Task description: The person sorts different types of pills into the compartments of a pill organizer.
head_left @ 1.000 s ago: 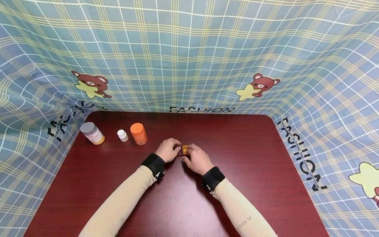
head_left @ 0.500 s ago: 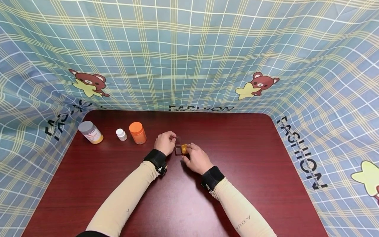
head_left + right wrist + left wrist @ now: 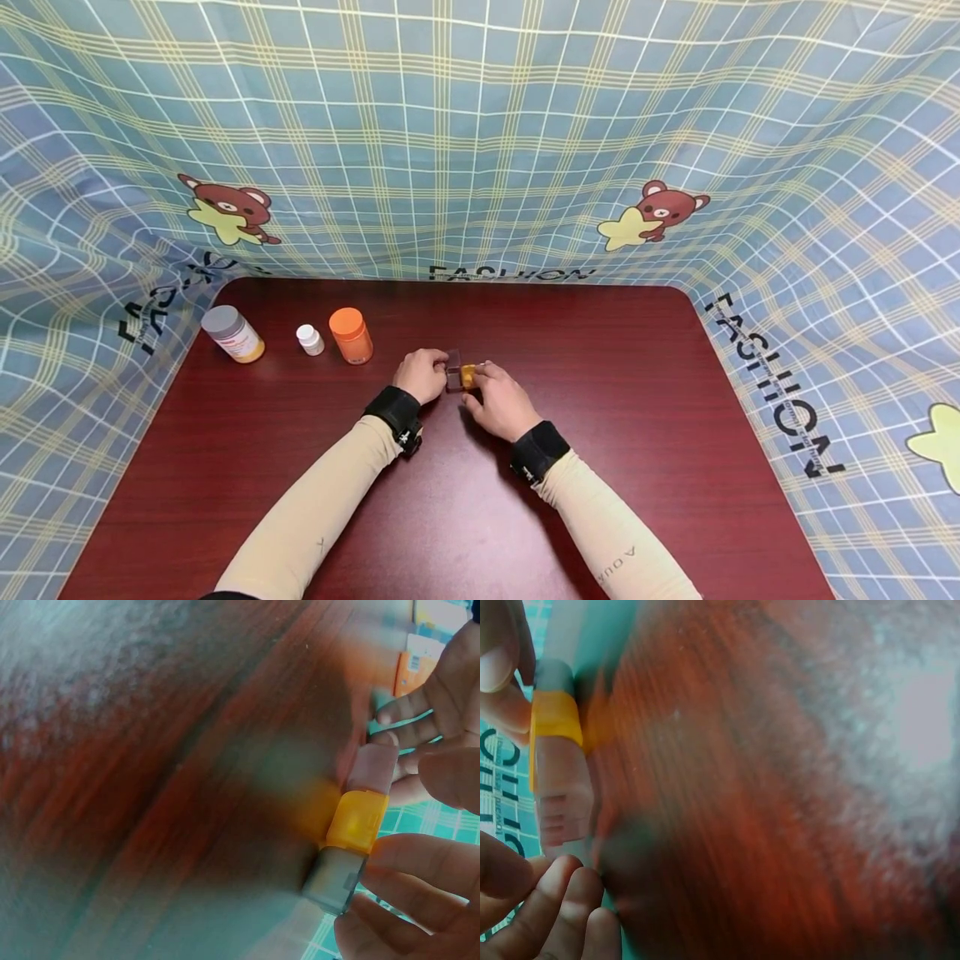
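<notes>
A small pill organizer (image 3: pixel 454 380) lies between the hands near the middle of the table. Its left compartment is clear and pinkish, with the see-through lid (image 3: pixel 453 358) standing open. Beside that sit a yellow compartment (image 3: pixel 358 820) and a grey one (image 3: pixel 335 879). My left hand (image 3: pixel 422 377) pinches the clear end with thumb and fingertips, as the left wrist view shows at its fingers (image 3: pixel 561 881). From the other side my right hand (image 3: pixel 504 405) holds the organizer, fingers over the yellow and grey part. The right hand covers much of that part in the head view.
At the back left of the dark red table (image 3: pixel 615 367) stand a grey-capped bottle (image 3: pixel 234 335), a small white bottle (image 3: pixel 310 340) and an orange bottle (image 3: pixel 351 337). A plaid cloth (image 3: pixel 480 150) hangs behind and along both sides.
My left hand pulled away leftward and the clear compartment came into sight with its lid raised. Since then it has come slightly back toward the near side. The right hand has stayed put.
</notes>
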`<state>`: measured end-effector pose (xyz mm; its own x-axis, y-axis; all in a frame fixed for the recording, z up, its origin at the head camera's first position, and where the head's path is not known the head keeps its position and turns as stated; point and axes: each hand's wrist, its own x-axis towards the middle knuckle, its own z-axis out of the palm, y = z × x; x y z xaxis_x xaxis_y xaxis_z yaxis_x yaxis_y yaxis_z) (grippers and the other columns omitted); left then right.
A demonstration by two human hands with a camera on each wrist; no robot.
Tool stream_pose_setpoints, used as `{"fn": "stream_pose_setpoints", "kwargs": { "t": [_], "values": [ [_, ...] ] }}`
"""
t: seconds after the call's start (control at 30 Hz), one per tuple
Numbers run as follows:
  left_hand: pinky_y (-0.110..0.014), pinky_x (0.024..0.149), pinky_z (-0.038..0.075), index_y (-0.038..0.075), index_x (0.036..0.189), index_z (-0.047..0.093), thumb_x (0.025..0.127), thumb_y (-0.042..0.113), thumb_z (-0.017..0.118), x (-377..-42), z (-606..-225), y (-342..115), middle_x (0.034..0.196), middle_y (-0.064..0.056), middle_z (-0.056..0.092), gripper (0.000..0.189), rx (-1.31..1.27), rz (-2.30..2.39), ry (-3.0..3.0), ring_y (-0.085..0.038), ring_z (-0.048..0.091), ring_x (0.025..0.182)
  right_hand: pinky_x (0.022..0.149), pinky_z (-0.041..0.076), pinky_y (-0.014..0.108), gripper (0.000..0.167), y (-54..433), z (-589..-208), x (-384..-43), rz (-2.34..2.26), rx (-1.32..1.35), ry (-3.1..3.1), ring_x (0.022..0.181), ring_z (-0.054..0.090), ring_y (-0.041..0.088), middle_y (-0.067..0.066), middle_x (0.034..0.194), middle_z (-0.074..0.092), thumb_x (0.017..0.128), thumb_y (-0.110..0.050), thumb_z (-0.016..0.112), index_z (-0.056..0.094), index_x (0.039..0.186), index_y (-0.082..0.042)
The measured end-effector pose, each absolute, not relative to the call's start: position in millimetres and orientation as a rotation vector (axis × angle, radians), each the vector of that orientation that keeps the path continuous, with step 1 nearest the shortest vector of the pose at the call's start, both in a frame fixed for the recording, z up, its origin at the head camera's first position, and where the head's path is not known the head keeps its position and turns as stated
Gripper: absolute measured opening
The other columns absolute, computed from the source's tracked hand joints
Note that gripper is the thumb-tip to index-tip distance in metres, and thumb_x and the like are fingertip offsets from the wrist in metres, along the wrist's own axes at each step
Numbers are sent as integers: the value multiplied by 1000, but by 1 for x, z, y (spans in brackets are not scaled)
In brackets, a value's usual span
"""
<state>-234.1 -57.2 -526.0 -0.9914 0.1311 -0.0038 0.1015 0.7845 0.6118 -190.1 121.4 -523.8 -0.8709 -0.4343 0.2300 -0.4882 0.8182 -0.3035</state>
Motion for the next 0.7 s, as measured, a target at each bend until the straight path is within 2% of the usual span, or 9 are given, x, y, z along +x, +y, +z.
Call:
{"fn": "stream_pose_setpoints", "kwargs": {
  "t": [0.17,0.43,0.7],
  "values": [
    [-45,77,52,12,110,72,86,10,53,-234,-532,-57,108,-7,70,30,211,981,2928,-28,65,98,100,43,38,34,121,-525,-189,537,729,-2855,119,54,29,15,119,62,85,-28,68,69,105,0],
    [-40,77,51,9,109,71,85,6,54,-230,-529,-57,96,-4,69,30,223,1059,2926,-23,64,91,100,43,38,34,121,-526,-189,548,741,-2846,119,54,30,16,118,62,85,-26,70,69,105,1],
    [-40,80,50,10,110,70,84,4,53,-225,-526,-62,98,-5,68,32,210,1100,2931,-22,63,93,101,41,40,26,122,-524,-190,589,778,-2812,117,54,34,18,116,62,88,-17,62,68,105,2]
  ]
}}
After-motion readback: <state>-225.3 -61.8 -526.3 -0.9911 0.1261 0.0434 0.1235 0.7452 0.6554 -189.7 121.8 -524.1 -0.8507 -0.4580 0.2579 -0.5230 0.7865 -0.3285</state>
